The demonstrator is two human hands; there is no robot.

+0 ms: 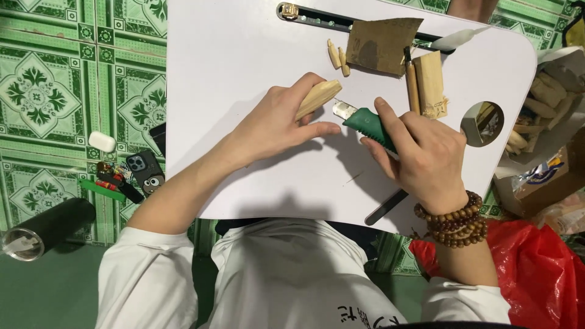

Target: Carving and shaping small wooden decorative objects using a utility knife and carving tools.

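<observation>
On the green patterned floor tiles at far left lie a black cylindrical flask (pixel 46 230), a small white case (pixel 102 142) and a dark phone (pixel 145 172). On the white lap table (pixel 231 73), the left hand (pixel 274 125) has its fingers wrapped around a pale wooden stick (pixel 319 99). Beside it, the right hand (pixel 420 152) clamps a green-handled utility knife (pixel 365 123), the blade just short of the stick. Behind lie brown sandpaper (pixel 381 42) and wood pieces (pixel 338 56); a red plastic bag (pixel 536 268) sits at far right.

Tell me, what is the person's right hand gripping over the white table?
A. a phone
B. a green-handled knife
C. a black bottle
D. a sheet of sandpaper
B: the right hand is closed on the green-handled knife, its blade pointing at the wooden piece that the left hand holds.
</observation>
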